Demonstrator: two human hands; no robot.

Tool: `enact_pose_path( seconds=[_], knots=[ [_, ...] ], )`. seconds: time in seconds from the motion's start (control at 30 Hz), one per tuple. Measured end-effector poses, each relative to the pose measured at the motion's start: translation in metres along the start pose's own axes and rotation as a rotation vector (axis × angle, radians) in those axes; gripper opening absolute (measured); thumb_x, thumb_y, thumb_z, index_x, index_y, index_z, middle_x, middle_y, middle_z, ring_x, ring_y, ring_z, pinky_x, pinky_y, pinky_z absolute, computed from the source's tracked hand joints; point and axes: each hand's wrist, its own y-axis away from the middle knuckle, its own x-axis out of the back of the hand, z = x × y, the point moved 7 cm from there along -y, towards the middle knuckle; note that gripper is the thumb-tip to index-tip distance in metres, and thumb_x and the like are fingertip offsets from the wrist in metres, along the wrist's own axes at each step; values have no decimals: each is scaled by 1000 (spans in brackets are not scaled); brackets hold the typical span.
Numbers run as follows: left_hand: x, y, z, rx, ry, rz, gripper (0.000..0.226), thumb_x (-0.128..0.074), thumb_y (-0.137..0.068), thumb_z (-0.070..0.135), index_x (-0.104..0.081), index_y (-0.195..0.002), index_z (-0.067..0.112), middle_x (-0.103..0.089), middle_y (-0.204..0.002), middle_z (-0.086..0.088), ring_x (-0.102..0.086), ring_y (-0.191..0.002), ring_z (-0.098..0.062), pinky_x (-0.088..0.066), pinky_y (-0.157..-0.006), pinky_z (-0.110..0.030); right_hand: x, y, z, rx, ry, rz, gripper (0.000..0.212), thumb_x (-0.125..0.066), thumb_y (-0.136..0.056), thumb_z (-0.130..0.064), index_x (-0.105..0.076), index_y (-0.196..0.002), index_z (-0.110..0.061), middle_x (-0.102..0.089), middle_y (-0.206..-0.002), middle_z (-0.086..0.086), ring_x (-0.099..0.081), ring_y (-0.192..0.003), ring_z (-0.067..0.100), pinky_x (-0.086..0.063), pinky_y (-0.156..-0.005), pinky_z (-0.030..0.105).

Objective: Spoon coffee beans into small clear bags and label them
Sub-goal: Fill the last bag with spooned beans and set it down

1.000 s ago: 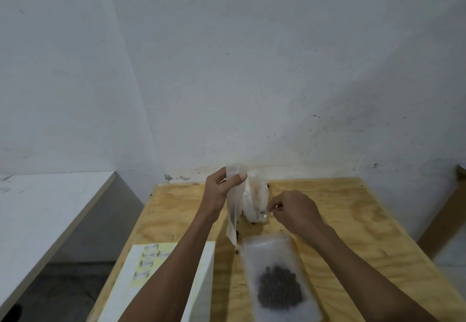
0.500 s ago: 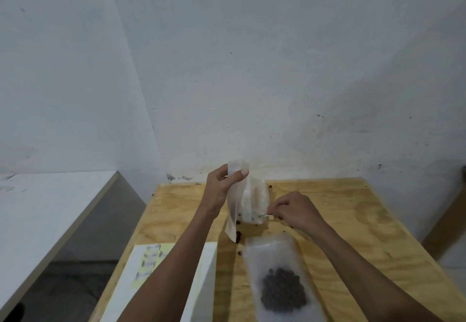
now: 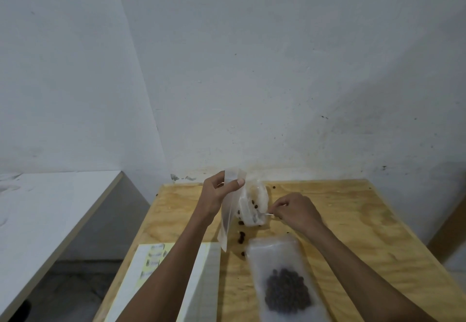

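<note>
My left hand (image 3: 219,197) pinches the top of a small clear bag (image 3: 227,221) that hangs upright above the plywood table (image 3: 353,233). Behind it stands a larger crumpled clear bag (image 3: 256,203) with a few coffee beans inside. My right hand (image 3: 296,210) pinches the thin handle of a clear plastic spoon (image 3: 264,213) whose bowl reaches into that crumpled bag. A filled clear bag of beans (image 3: 285,286) lies flat in front of my right forearm. Loose beans (image 3: 241,237) lie scattered on the wood between the bags.
A label sheet (image 3: 153,258) with yellow backing lies on white paper at the table's front left, partly under my left forearm. A white bench (image 3: 50,208) stands to the left across a gap. The wall runs right behind the table.
My left hand has raised the small bag slightly. My right hand has shifted a little to the right with the spoon at the crumpled bag.
</note>
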Motion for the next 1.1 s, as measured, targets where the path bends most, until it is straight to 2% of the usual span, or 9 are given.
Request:
enact_pose_path(
  seconds=[0.2,0.33,0.4,0.47,0.6,0.73,0.9,1.0,1.1],
  knots=[
    [8,7,-2,-24,-81,-9,56,-82,-67,47,-77,-112,15,-78,-107,-4,-73,-100,-19,-57,-84,-26,1,2,1,-37,-17,65,17,-68,-89,-34,-82,-79,-35,-77,-92,-18,-70,-81,8,-59,-72,31],
    [15,10,-4,-9,-225,5,69,-85,-61,56,-75,-119,22,-74,-119,13,-71,-105,-17,-60,-86,-28,7,5,-3,-43,-19,75,18,-66,-89,-32,-82,-80,-34,-77,-92,-18,-70,-78,9,-56,-65,29],
    [19,14,0,-17,-368,40,81,-84,-56,64,-70,-127,28,-68,-124,21,-68,-103,-9,-55,-76,-15,16,6,-8,-41,-20,87,18,-67,-88,-30,-82,-79,-33,-76,-88,-17,-70,-73,11,-59,-63,31],
    [20,18,4,-49,-500,46,92,-84,-54,68,-62,-136,33,-60,-127,22,-61,-103,0,-50,-74,-13,29,7,-18,-24,-13,102,17,-68,-87,-29,-83,-79,-30,-75,-81,-16,-72,-71,14,-64,-68,38],
    [16,26,7,-144,-703,18,106,-84,-56,70,-51,-148,29,-51,-123,20,-53,-107,5,-45,-82,-18,58,9,-45,36,-20,151,15,-71,-86,-28,-82,-76,-28,-71,-68,-17,-71,-69,14,-63,-70,40],
    [11,29,8,-192,-811,35,108,-88,-63,65,-44,-152,23,-47,-128,13,-47,-110,-3,-40,-92,-20,72,15,-71,98,-31,160,14,-70,-83,-26,-82,-75,-29,-73,-70,-16,-70,-71,11,-63,-72,40],
    [7,31,9,-205,-801,89,109,-87,-65,65,-42,-154,21,-47,-135,9,-46,-117,-4,-39,-94,-23,60,33,-98,225,226,154,18,-66,-89,-24,-81,-89,-32,-72,-82,-13,-68,-71,11,-55,-59,25],
    [13,28,6,-170,-752,142,107,-88,-63,65,-46,-151,20,-51,-131,9,-53,-114,-9,-42,-90,-22,62,38,-103,302,300,296,23,-63,-89,-19,-81,-96,-32,-73,-87,-10,-63,-68,11,-43,-51,22],
    [28,27,5,-103,-517,250,101,-87,-57,66,-55,-143,24,-57,-127,13,-59,-108,-4,-47,-83,-17,67,32,-89,282,301,428,25,-60,-92,-18,-80,-104,-29,-73,-96,-5,-63,-70,15,-41,-53,24]
  ],
)
